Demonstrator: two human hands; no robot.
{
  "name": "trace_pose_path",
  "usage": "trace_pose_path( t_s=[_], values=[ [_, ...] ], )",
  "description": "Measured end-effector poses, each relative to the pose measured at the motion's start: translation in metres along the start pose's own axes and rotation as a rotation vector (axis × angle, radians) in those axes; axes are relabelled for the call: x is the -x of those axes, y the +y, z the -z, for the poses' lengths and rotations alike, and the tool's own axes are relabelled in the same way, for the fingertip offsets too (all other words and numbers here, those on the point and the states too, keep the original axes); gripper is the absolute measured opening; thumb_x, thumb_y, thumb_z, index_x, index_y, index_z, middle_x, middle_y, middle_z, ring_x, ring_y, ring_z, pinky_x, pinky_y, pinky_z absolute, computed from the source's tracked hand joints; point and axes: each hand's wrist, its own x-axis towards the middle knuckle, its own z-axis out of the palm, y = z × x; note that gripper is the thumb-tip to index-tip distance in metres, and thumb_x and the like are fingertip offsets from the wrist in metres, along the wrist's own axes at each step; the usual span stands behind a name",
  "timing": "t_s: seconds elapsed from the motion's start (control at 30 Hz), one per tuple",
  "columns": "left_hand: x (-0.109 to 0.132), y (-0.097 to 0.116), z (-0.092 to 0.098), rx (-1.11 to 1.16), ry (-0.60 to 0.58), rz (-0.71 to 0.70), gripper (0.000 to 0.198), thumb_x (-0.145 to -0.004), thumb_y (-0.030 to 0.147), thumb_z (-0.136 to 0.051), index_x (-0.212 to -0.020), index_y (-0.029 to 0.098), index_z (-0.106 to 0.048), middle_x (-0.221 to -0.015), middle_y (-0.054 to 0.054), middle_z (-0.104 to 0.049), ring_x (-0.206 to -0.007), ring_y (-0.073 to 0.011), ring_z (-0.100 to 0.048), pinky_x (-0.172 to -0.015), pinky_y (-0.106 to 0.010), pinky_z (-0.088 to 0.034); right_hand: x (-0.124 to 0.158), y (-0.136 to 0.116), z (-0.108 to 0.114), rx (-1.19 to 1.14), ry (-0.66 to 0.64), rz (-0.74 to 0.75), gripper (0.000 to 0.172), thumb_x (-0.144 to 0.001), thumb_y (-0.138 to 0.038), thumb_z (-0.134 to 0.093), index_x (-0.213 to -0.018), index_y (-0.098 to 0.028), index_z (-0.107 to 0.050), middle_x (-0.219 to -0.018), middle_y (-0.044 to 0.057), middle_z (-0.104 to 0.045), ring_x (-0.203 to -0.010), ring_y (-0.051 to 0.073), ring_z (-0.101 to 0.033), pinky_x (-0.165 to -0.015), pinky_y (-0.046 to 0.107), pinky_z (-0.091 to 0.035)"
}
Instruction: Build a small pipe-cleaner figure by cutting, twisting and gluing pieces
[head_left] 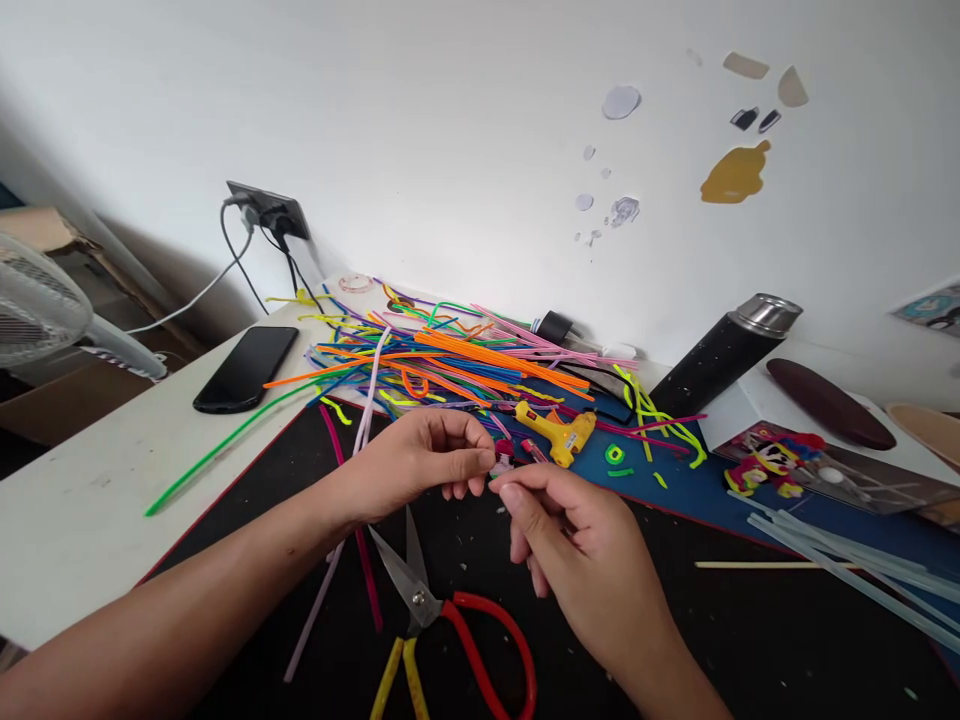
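Note:
My left hand [424,455] and my right hand [574,540] are close together above the black mat, fingertips nearly touching. Each has its thumb and forefinger pinched; whatever is between them is too small to make out. Just behind the fingertips shows a small pink and dark object [504,456], partly hidden. Below my hands lie scissors [420,602] with red handles, blades pointing away. Two yellow handles [399,672] of another tool stick out beside them. Left of the scissors, lilac [319,610] and magenta [369,580] pipe cleaners run under my left forearm.
Behind my hands spreads a heap of coloured pipe cleaners [465,360], with a yellow glue gun [559,432] in front. A phone [246,370] lies left. At right are a black flask [720,360], a small colourful figure [772,462], glue sticks [862,560] and a thin wooden stick [765,565].

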Motion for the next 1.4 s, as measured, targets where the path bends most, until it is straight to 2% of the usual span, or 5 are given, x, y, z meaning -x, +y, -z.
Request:
trace_pose_path(
  t_s=[0.23, 0.57, 0.8, 1.13, 1.4],
  values=[
    [0.0, 0.002, -0.002, 0.013, -0.061, 0.069, 0.037, -0.079, 0.048, -0.091, -0.082, 0.014, -0.074, -0.066, -0.002, -0.069, -0.058, -0.0107, -0.059, -0.053, -0.02, -0.043, -0.001, 0.001, -0.001, -0.036, 0.123, 0.015, 0.029, -0.103, -0.046, -0.063, -0.105, -0.02, -0.077, -0.06, -0.004, -0.061, -0.042, 0.011, -0.054, -0.039, 0.02, -0.042],
    [0.0, -0.002, -0.002, 0.107, -0.113, 0.145, 0.038, -0.077, 0.049, -0.092, -0.081, 0.015, -0.078, -0.064, -0.002, -0.069, -0.053, -0.0101, -0.056, -0.05, -0.021, -0.04, -0.001, 0.001, -0.003, 0.147, 0.133, 0.151, 0.02, -0.103, -0.034, -0.06, -0.101, -0.023, -0.077, -0.059, -0.003, -0.064, -0.04, 0.011, -0.055, -0.039, 0.021, -0.042],
    [-0.001, -0.004, -0.005, 0.202, -0.089, 0.179, 0.041, -0.075, 0.05, -0.095, -0.081, 0.014, -0.078, -0.062, -0.002, -0.068, -0.052, -0.0088, -0.054, -0.05, -0.019, -0.041, -0.001, 0.006, -0.006, 0.149, 0.186, 0.201, 0.017, -0.105, -0.035, -0.061, -0.1, -0.024, -0.074, -0.06, -0.003, -0.066, -0.043, 0.013, -0.057, -0.041, 0.022, -0.045],
    [-0.003, -0.005, -0.006, 0.209, -0.056, 0.168, 0.038, -0.071, 0.045, -0.098, -0.083, 0.014, -0.081, -0.066, -0.005, -0.074, -0.054, -0.0102, -0.059, -0.05, -0.019, -0.043, -0.001, 0.011, -0.008, 0.13, 0.182, 0.173, 0.021, -0.106, -0.04, -0.06, -0.1, -0.024, -0.072, -0.065, 0.0, -0.07, -0.048, 0.014, -0.062, -0.043, 0.023, -0.048],
    [-0.002, -0.002, -0.004, 0.202, -0.026, 0.169, 0.039, -0.068, 0.047, -0.099, -0.078, 0.015, -0.08, -0.061, -0.002, -0.069, -0.053, -0.0094, -0.058, -0.047, -0.017, -0.04, -0.002, 0.01, -0.008, 0.116, 0.18, 0.169, 0.021, -0.107, -0.038, -0.06, -0.105, -0.023, -0.074, -0.061, -0.003, -0.064, -0.044, 0.012, -0.057, -0.041, 0.021, -0.045]
  ],
)
